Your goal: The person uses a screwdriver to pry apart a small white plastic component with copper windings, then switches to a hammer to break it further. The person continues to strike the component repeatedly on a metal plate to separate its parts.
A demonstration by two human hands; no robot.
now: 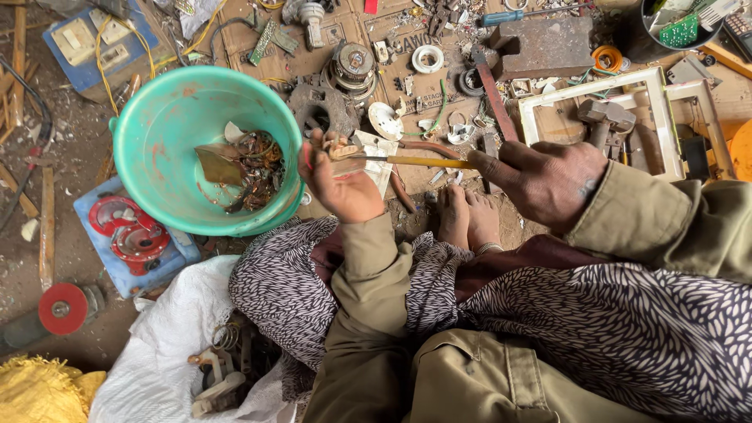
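Note:
My left hand [345, 184] is closed on a small pale scrap part [338, 149], held just right of a turquoise plastic bucket [160, 117]. My right hand [540, 180] grips a long tool with a yellowish shaft [427, 162], whose tip reaches into the part in my left hand. The bucket holds copper wire coils and bits of scrap [247, 168]. My bare feet [468, 215] rest on the ground below the tool. I sit with patterned cloth over my legs.
Flattened cardboard [352, 39] carries scattered metal parts, rings and a blue-handled screwdriver [521, 14]. A hammer [607, 117] lies inside a white frame [658, 94] at right. A white sack [168, 345] with parts lies at lower left, beside a red disc [63, 308] and blue panel [129, 235].

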